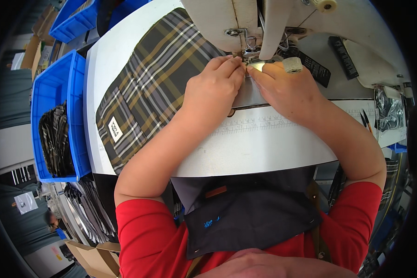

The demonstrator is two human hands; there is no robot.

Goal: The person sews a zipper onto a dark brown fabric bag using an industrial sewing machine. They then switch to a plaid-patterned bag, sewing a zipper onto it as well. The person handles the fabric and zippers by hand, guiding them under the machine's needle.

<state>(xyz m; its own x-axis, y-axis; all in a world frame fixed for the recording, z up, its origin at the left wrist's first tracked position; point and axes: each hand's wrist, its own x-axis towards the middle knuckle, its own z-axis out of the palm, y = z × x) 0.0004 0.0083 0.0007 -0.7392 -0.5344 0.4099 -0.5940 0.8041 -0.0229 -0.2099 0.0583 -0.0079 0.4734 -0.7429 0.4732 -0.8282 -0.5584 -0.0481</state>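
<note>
Plaid fabric [155, 78] beneath left hand [214, 87]; right hand [289, 90] at sewing machine [220, 21], seemingly for steadying; cannot tell either grip.

My table [268, 153] is white, its near edge curved. To my left: blue bin [80, 134] just beside it, second bin [81, 28] farther up. Beyond, dark grey-green drapery [9, 104] and a white sheet [26, 204]. Open carton [90, 260], lower left.
</note>
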